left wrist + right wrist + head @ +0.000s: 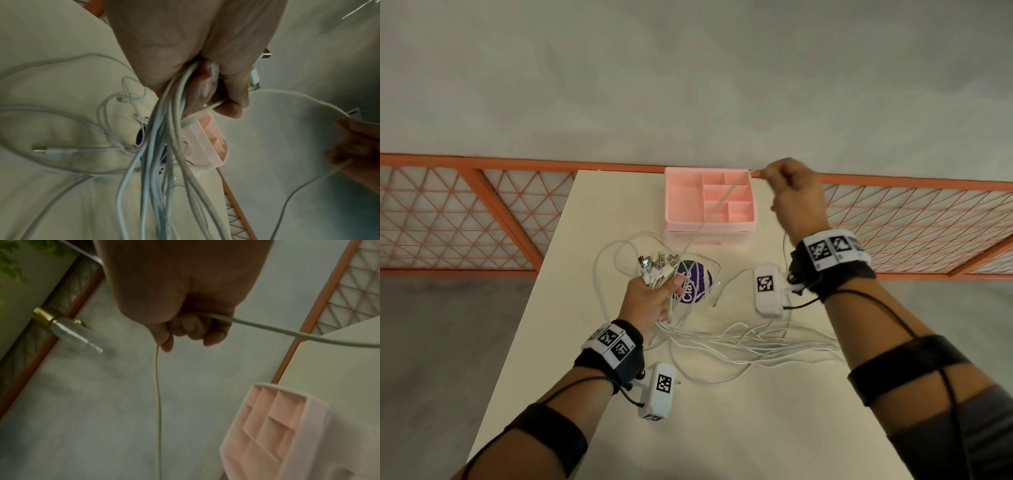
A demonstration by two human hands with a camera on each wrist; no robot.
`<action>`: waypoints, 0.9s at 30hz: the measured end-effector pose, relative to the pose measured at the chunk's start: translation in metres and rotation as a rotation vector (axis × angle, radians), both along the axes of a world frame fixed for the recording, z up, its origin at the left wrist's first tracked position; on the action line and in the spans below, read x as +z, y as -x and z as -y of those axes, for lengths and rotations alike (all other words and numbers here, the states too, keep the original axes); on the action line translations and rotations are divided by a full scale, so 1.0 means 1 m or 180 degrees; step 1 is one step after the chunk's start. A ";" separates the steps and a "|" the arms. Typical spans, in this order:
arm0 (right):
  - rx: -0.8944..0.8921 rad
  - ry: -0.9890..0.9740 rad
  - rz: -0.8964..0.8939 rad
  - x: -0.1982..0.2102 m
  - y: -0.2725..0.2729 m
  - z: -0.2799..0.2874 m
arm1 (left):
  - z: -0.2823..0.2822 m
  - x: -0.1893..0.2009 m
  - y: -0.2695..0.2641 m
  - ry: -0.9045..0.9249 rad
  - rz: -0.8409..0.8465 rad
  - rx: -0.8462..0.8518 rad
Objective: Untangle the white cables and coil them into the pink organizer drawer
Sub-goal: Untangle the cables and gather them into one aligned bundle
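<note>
My left hand (650, 298) grips a bundle of white cables (164, 154) just below their USB plugs (657, 267), which fan out above the fist. The loose lengths (756, 346) trail right across the table. My right hand (791, 192) is raised beside the far right corner of the pink organizer drawer (681, 205) and pinches one white cable (722, 198), drawn taut across the drawer's compartments down toward the left hand. In the right wrist view that cable (287, 332) runs through the curled fingers (193, 331), and the drawer (273, 431) lies below, its compartments bare.
The cream table (739, 428) ends at an orange mesh railing (465, 212) just behind the drawer. A round purple sticker (695, 281) lies under the cables. More cable loops (613, 253) lie left of the plugs. White marker boxes (768, 289) hang from both wrists.
</note>
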State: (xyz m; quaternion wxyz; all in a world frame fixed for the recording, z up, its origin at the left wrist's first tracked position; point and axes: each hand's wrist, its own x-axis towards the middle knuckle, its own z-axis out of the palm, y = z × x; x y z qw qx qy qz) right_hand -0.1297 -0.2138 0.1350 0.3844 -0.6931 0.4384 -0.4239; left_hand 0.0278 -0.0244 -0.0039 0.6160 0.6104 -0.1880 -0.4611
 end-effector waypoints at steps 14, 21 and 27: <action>-0.2341 -0.1576 0.0036 -0.082 0.178 0.048 | 0.003 -0.001 -0.001 0.0001 -0.0400 0.0321; -0.1670 -0.2229 -0.2011 -0.121 0.165 0.014 | 0.016 0.022 0.003 0.0299 -0.0417 0.0300; 0.1066 -0.1136 -0.1115 -0.101 0.045 -0.065 | 0.030 0.041 0.011 0.0497 -0.0396 0.0218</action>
